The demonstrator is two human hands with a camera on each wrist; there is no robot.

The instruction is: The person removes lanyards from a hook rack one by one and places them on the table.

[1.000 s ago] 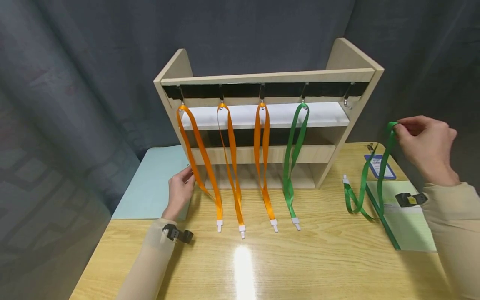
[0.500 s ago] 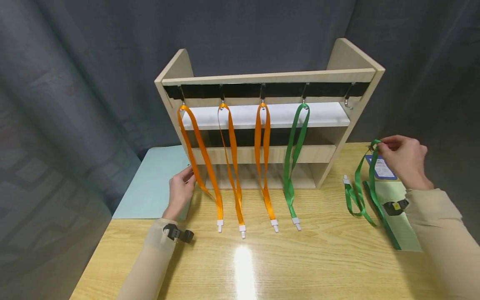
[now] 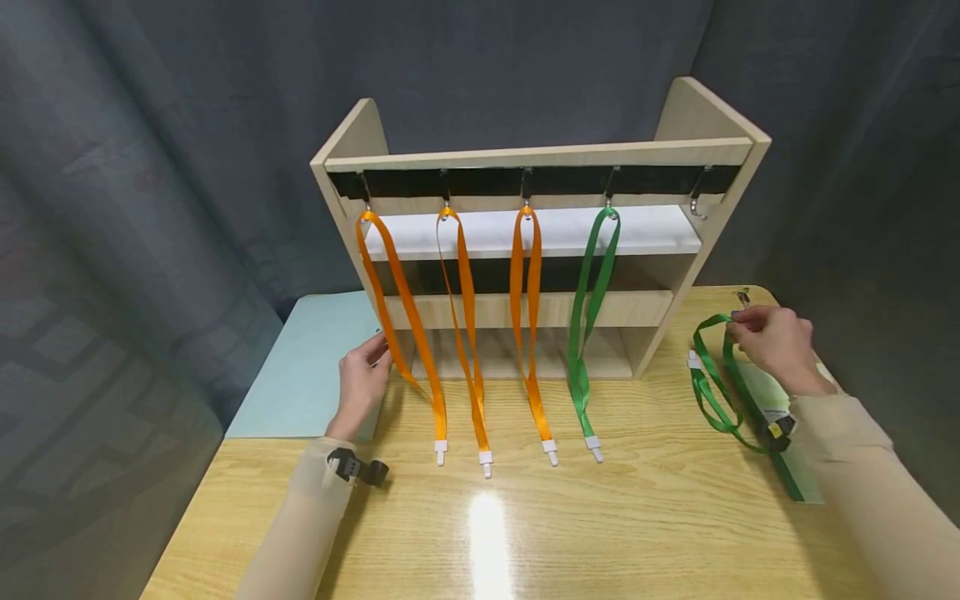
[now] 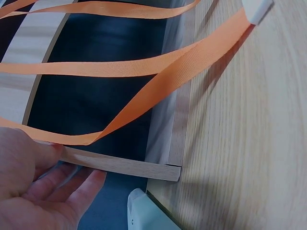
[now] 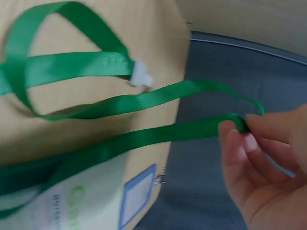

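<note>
My right hand (image 3: 776,346) pinches a loop of green lanyard (image 5: 144,136) between thumb and fingers, low over the right side of the table. The rest of that lanyard and its white clip (image 5: 140,74) trail on the tabletop. At the left, my left hand (image 3: 362,379) grips the side panel (image 4: 120,164) of a wooden rack (image 3: 540,158), thumb on one face and fingers on the other. Several orange lanyards (image 3: 439,417) and one green lanyard (image 3: 581,400) hang from the rack's hooks, clips downward. A bare metal hook (image 3: 697,207) is at the right end.
Beneath the held lanyard lies a pale green booklet (image 3: 761,383) with a dark green spine. A blue-framed badge (image 5: 137,194) lies beside it. A light blue folder (image 3: 300,367) is left of the rack, and a grey curtain (image 3: 525,75) hangs behind.
My right hand has moved left and down toward the table with the green lanyard, whose raised loop has sunk lower. The left hand and the rack stay put.
</note>
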